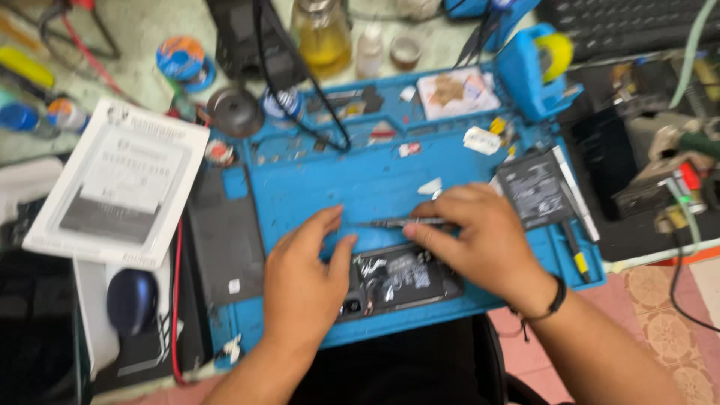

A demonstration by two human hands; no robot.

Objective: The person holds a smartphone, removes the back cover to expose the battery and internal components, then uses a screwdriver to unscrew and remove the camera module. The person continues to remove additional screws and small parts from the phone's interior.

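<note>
Pinched between my right hand's (480,244) thumb and fingers is a thin metal tool (401,223), its tip pointing left above the opened phone (397,276). My left hand (304,277) holds nothing; its grip is spread, steadying the phone's left end on the blue mat (375,180). I judge the job midway: the back is off, the insides are bare, and a dark battery (534,189) lies apart on the mat's right. Farther up the worktop stands a bottle of yellow liquid (322,37).
</note>
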